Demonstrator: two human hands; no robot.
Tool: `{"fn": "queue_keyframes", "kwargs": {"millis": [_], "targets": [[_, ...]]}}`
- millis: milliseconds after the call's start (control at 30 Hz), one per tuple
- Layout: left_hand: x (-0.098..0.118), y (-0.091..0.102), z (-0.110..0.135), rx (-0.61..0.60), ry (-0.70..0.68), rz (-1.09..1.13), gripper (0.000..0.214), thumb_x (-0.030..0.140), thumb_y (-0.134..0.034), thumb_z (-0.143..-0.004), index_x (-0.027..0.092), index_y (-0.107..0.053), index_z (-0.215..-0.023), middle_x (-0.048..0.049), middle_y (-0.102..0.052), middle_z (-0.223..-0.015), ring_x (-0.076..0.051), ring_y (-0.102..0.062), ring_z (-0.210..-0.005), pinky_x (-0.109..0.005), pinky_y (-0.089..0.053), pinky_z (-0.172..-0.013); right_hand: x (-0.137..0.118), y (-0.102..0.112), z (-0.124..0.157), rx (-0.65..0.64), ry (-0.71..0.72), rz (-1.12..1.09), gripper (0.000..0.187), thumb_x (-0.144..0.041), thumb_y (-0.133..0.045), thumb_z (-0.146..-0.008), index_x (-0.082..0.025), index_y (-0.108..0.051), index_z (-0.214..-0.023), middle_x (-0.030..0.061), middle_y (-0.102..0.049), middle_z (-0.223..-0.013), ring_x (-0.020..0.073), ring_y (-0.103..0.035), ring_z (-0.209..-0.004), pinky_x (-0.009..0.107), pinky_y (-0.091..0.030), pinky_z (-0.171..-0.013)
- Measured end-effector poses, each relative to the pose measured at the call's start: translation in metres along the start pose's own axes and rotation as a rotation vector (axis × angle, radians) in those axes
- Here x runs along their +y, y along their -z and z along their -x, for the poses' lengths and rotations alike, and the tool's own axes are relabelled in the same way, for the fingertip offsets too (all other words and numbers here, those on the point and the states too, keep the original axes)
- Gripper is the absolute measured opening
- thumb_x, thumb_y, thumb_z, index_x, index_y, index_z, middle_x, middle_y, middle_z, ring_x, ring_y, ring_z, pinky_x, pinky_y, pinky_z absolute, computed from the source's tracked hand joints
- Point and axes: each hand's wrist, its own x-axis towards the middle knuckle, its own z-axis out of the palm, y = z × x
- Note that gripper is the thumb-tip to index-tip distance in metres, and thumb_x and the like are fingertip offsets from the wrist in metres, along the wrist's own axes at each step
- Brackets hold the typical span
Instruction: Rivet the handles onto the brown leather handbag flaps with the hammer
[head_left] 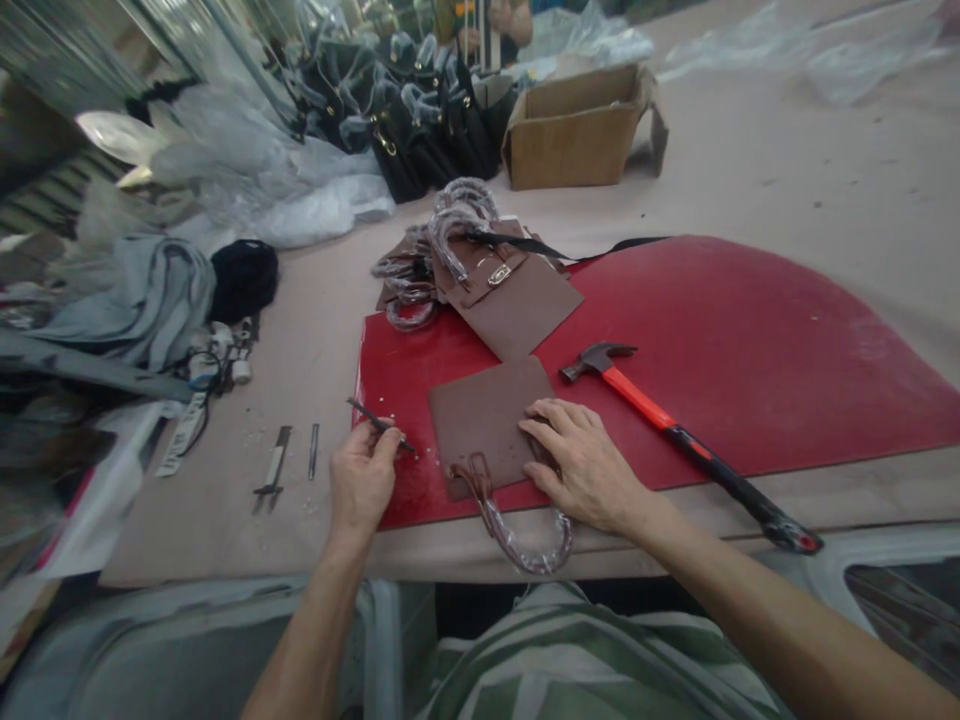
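Observation:
My left hand [364, 472] pinches a thin dark metal tool [379, 424] that points up and to the left over the red mat [720, 340]. My right hand [581, 462] lies flat, fingers spread, on a brown leather bag panel [484, 415] whose plastic-wrapped handle [525, 535] hangs over the table's near edge. A hammer [675, 435] with a red and black handle lies on the mat just right of my right hand.
A stack of brown panels with wrapped handles [469, 265] sits at the mat's far left. Behind are black bags in plastic [420, 110] and a cardboard box [577, 125]. Small metal tools [281, 460], cloth and clutter [150, 300] lie at left.

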Motion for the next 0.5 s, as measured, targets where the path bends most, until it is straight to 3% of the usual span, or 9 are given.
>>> {"fn": "queue_keyframes", "kwargs": {"millis": [267, 500], "targets": [[-0.003, 0.058, -0.035, -0.141, 0.081, -0.738, 0.027, 0.035, -0.051, -0.084, 0.016, -0.07, -0.079, -0.0078, -0.072, -0.073, -0.021, -0.066, -0.068, -0.027, -0.041, -0.058, 0.006, -0.004, -0.002, 0.037, 0.05, 0.053, 0.038, -0.031, -0.055, -0.09, -0.014, -0.061, -0.124, 0.0163, -0.055, -0.134, 0.0327, -0.048, -0.124, 0.049, -0.037, -0.105], [-0.031, 0.113, -0.05, -0.071, 0.243, -0.94, 0.021, 0.027, -0.055, -0.083, 0.015, -0.072, -0.08, -0.0146, -0.075, -0.083, -0.025, -0.07, -0.082, -0.027, -0.04, -0.062, 0.026, -0.023, -0.005, 0.117, 0.122, 0.092, 0.041, -0.041, -0.049, -0.091, -0.018, -0.063, -0.122, 0.0157, -0.059, -0.131, 0.0367, -0.055, -0.118, 0.053, -0.044, -0.096]]}}
